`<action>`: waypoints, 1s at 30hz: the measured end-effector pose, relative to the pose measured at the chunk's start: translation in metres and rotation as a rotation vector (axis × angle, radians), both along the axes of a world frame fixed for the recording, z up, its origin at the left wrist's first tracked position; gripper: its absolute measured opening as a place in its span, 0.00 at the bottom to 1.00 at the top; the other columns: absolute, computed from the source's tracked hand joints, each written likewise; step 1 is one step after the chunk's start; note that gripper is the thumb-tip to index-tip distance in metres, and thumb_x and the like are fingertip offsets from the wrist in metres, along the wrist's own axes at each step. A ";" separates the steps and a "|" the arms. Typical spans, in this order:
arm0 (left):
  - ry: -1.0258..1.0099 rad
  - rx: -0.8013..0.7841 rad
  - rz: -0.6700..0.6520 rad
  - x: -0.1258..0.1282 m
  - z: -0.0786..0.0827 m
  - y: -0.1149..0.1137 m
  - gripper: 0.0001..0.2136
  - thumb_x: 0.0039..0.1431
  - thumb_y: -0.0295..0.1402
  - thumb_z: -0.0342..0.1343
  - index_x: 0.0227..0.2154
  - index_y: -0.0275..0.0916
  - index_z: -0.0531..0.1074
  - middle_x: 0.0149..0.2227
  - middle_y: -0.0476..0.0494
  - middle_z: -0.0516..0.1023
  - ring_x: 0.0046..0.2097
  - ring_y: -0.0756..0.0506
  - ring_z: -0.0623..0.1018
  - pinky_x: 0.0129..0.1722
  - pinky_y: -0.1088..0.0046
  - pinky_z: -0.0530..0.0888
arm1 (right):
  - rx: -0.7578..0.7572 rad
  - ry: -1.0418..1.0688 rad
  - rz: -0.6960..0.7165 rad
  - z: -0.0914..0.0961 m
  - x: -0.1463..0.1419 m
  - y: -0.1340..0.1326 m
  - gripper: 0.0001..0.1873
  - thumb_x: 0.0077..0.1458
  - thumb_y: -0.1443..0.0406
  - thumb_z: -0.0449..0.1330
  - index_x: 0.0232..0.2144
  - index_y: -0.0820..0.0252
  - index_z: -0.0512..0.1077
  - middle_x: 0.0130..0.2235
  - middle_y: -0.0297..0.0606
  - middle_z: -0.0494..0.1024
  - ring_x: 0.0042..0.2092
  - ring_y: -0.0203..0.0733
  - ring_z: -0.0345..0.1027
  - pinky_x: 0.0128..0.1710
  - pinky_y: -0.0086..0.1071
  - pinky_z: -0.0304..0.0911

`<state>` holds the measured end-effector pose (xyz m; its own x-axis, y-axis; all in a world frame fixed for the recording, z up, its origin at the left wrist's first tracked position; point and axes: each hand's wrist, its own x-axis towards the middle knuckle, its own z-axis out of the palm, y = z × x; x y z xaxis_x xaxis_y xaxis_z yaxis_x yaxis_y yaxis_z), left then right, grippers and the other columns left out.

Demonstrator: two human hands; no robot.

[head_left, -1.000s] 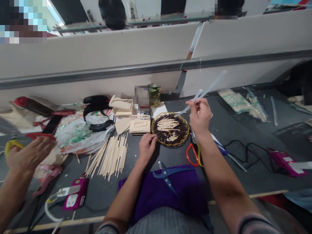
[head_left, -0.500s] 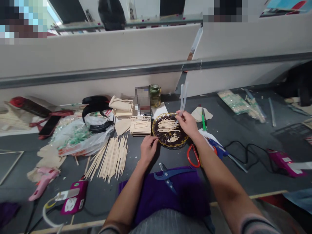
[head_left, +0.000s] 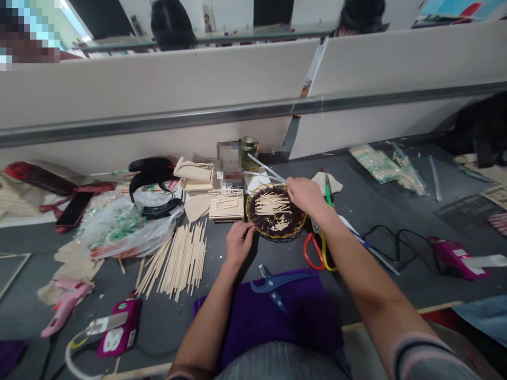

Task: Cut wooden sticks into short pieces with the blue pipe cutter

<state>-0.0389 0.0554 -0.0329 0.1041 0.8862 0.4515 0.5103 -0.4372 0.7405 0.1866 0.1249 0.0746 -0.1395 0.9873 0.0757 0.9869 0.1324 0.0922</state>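
Observation:
My left hand [head_left: 238, 243] rests on the dark table with its fingers curled against the near-left rim of a round wire basket [head_left: 253, 224] that holds short wooden sticks. My right hand [head_left: 304, 194] is closed over the basket's far-right rim, gripping thin clear glue sticks [head_left: 264, 168] that point back-left toward a small green jar [head_left: 249, 145]. A small stick model [head_left: 227, 203] stands left of the basket.
A fan of long wooden sticks [head_left: 178, 258] lies to the left, beside a plastic bag [head_left: 122, 228]. Blue scissors [head_left: 275, 282] sit on purple cloth [head_left: 285, 316] near me, with red-and-yellow scissors [head_left: 317, 251] to the right. Magenta glue guns [head_left: 118, 327] [head_left: 455, 257] lie at both sides.
My right hand has come down from above the table to the basket's rim, swinging the clear sticks from upright to low and pointing left. Another person's hand at far left is gone.

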 end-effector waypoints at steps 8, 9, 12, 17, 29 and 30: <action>0.020 -0.006 -0.041 0.001 -0.002 0.001 0.07 0.62 0.32 0.54 0.33 0.40 0.77 0.32 0.45 0.79 0.36 0.47 0.76 0.38 0.70 0.72 | -0.108 -0.050 -0.013 -0.032 0.005 0.002 0.13 0.65 0.65 0.49 0.47 0.64 0.70 0.42 0.51 0.78 0.44 0.50 0.73 0.38 0.33 0.62; 0.025 -0.007 -0.052 0.001 -0.002 0.000 0.07 0.62 0.32 0.54 0.33 0.41 0.77 0.32 0.45 0.79 0.36 0.47 0.76 0.39 0.70 0.72 | -0.117 -0.053 -0.022 -0.035 0.004 0.003 0.14 0.65 0.64 0.50 0.47 0.65 0.70 0.42 0.51 0.78 0.44 0.50 0.73 0.38 0.33 0.62; 0.037 -0.013 -0.073 0.000 -0.002 0.000 0.06 0.62 0.32 0.54 0.34 0.41 0.77 0.32 0.46 0.79 0.37 0.47 0.76 0.39 0.70 0.73 | -0.125 -0.053 -0.046 -0.042 0.003 0.004 0.15 0.65 0.63 0.50 0.49 0.64 0.69 0.43 0.52 0.77 0.45 0.51 0.72 0.39 0.34 0.63; 0.039 -0.015 -0.065 -0.001 -0.003 0.000 0.07 0.62 0.31 0.54 0.34 0.40 0.77 0.32 0.45 0.79 0.37 0.47 0.76 0.39 0.69 0.73 | -0.112 -0.039 -0.092 -0.045 0.006 0.005 0.17 0.67 0.63 0.45 0.51 0.63 0.68 0.46 0.53 0.76 0.46 0.50 0.72 0.40 0.34 0.63; 0.053 -0.015 -0.050 0.000 -0.002 0.000 0.08 0.62 0.33 0.53 0.34 0.41 0.77 0.32 0.45 0.80 0.37 0.46 0.77 0.39 0.68 0.73 | -0.111 0.009 -0.039 -0.050 0.013 0.004 0.18 0.66 0.62 0.49 0.54 0.59 0.68 0.46 0.50 0.76 0.47 0.49 0.70 0.40 0.33 0.61; 0.055 -0.014 -0.048 0.000 -0.002 0.000 0.08 0.62 0.33 0.53 0.34 0.41 0.77 0.32 0.45 0.80 0.37 0.46 0.77 0.39 0.68 0.73 | -0.107 0.015 -0.033 -0.050 0.014 0.004 0.18 0.66 0.61 0.49 0.55 0.59 0.67 0.46 0.49 0.76 0.47 0.49 0.70 0.40 0.33 0.61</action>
